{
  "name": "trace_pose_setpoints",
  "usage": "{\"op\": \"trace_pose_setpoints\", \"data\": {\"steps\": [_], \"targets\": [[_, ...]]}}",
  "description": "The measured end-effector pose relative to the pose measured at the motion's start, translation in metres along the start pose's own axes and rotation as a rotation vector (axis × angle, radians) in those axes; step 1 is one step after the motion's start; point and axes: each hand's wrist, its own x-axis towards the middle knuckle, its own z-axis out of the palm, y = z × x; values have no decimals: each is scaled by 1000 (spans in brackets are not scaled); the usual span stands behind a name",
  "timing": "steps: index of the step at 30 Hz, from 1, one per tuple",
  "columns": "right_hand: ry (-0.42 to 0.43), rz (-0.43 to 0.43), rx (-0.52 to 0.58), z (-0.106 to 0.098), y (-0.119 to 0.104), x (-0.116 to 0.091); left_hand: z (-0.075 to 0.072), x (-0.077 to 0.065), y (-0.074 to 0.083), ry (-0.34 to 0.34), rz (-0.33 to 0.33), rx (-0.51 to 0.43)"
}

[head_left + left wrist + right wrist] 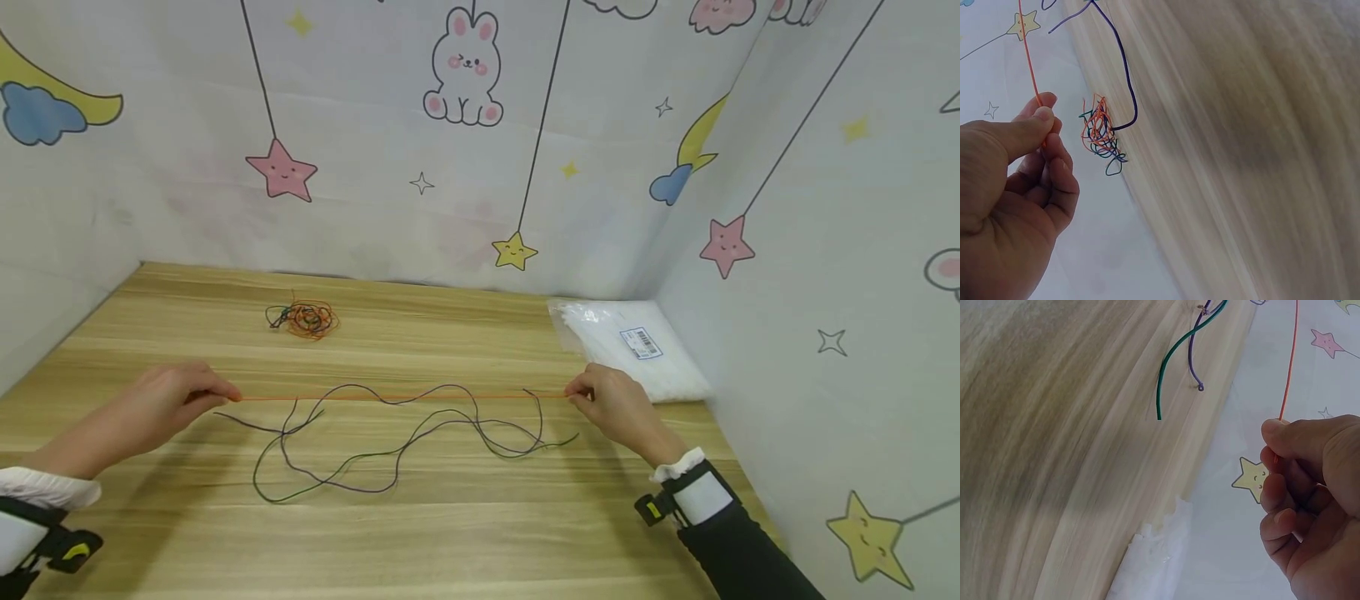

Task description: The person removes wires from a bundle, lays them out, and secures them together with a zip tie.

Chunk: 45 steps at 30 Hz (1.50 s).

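Note:
An orange cord (427, 397) is stretched straight between both hands in the head view. My left hand (176, 398) pinches one end between thumb and forefinger. At the other end my right hand (611, 400) pinches it the same way, a short tip showing below the thumb in the right wrist view. Beneath the taut cord, purple cord (367, 490) and green cord (281, 501) lie on the wooden table in loose, crossing curves. In the right wrist view the green cord (1160, 381) ends freely, and the purple cord (1192, 359) has a small knot at its end.
A tangled bundle of orange and dark cords (311, 318) lies toward the back left of the table (420, 550). At the back right sits a clear plastic bag with white contents and a barcode label (641, 342). Patterned white curtains (360, 100) enclose the back and sides.

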Motion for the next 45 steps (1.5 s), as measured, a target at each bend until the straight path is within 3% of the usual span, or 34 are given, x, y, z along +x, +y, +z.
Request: {"op": "trace_pose_setpoints", "data": {"steps": [9,18,28,45], "targets": [[20,-7,-12,2,3,-2,1,0,2,-28,-19,-20],[23,-5,-8,3,4,-3,3,-2,2,3,19,-27],[33,1,0,5,6,-4,6,-3,2,10,14,-16],[47,9,17,12,11,-6,10,-2,5,-2,-24,-44]]}}
